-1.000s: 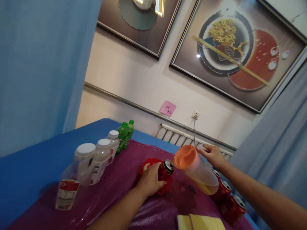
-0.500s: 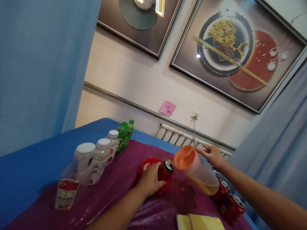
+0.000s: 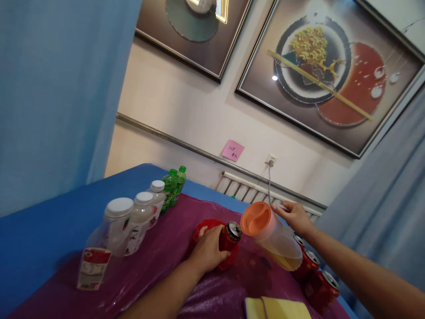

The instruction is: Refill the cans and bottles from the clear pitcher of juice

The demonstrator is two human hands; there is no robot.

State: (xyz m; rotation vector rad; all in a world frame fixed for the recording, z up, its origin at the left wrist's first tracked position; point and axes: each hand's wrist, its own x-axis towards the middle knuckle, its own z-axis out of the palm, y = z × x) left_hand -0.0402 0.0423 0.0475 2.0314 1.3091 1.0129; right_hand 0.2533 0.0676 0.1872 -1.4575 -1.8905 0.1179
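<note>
My left hand [image 3: 208, 249] is wrapped round a red drink can [image 3: 229, 237] that stands on a red plastic dish [image 3: 206, 229] on the purple cloth. My right hand [image 3: 294, 215] grips the handle side of a clear plastic pitcher [image 3: 282, 246] with an orange lid [image 3: 256, 219]. The pitcher is tilted toward the can, lid nearly touching it, with a little yellow liquid at its bottom.
Three white-capped bottles [image 3: 136, 219] and two green bottles [image 3: 174, 186] line the left of the purple cloth [image 3: 159, 261]. Several red cans [image 3: 320, 283] stand behind the pitcher at right. A yellow notebook [image 3: 279, 308] lies at the near edge. Blue curtains hang on both sides.
</note>
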